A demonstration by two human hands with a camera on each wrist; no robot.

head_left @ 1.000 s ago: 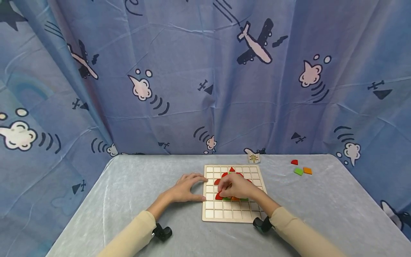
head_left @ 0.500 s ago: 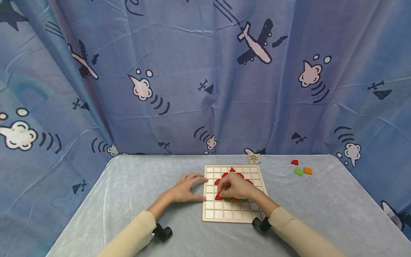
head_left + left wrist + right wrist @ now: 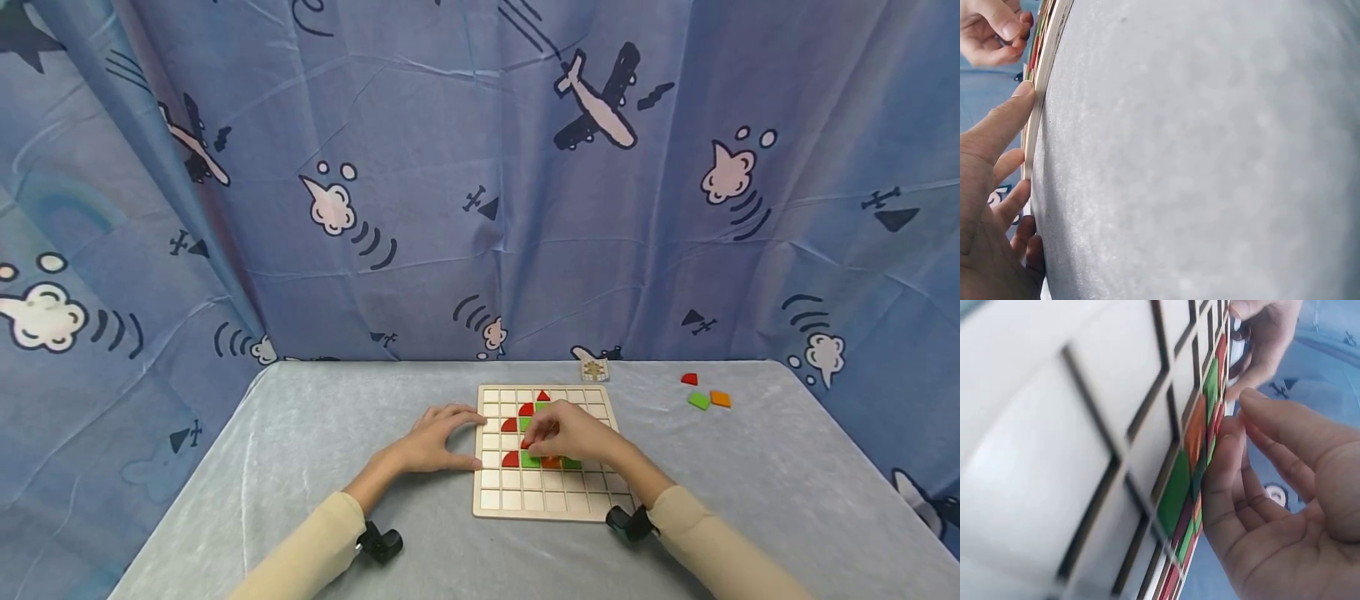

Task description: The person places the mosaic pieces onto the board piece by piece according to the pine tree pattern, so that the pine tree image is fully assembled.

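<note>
A square wooden grid board (image 3: 501, 498) lies on the table, with red, green and orange tiles set in its cells. My left hand (image 3: 433, 440) rests at the board's left side, thumb and fingers spread and touching the edge, as the left wrist view also shows. Over the middle of the board is my right hand (image 3: 572, 433), fingers bent, fingertips close to a red tile (image 3: 527, 444) and a green tile (image 3: 530, 460). In the right wrist view the thumb and index finger (image 3: 1219, 469) show no tile between them. This hand hides the tiles on the right half.
At the back right of the table lie a loose red tile (image 3: 689, 379), a green tile (image 3: 699, 401) and an orange tile (image 3: 720, 399). A small patterned card (image 3: 595, 370) lies behind the board. A blue printed curtain (image 3: 420, 167) hangs behind the table.
My right hand has shifted a little to the right, uncovering red and green tiles on the board's left half. My left hand has stayed at the board's edge.
</note>
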